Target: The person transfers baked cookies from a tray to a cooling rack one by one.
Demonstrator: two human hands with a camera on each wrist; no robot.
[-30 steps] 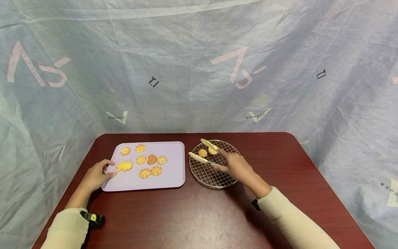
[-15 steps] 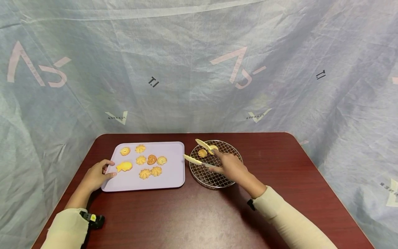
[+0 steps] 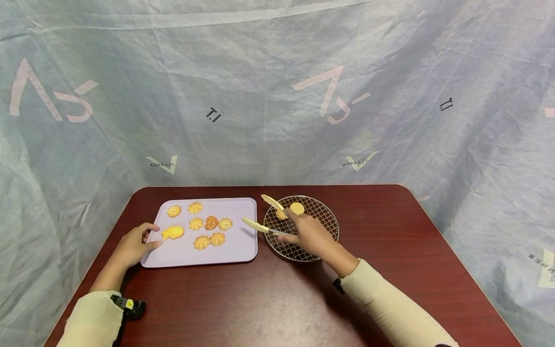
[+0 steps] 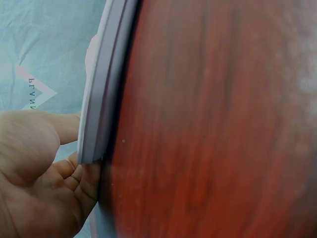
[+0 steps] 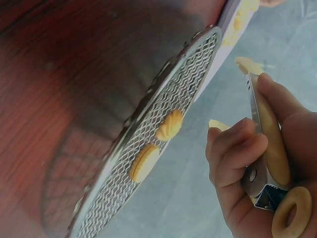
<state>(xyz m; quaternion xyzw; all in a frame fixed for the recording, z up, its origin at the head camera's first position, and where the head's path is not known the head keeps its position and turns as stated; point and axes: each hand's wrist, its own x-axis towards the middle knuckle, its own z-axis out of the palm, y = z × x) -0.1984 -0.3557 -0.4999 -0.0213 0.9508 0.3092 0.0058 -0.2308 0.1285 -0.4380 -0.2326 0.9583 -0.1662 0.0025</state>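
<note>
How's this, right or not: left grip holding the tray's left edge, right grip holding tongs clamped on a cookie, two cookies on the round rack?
The clamping is wrong: in the head view the tongs are spread open, holding nothing. The rest stands: left grip holding the tray's left edge, right grip holding tongs, two cookies on the round rack.

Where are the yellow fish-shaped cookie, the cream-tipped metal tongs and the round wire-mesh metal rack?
Yellow fish-shaped cookie [image 3: 173, 232]: head view, middle of its body.
Cream-tipped metal tongs [image 3: 256, 225]: head view, on the lower cream tip.
Round wire-mesh metal rack [image 3: 320, 210]: head view, bare mesh at its upper right.
</note>
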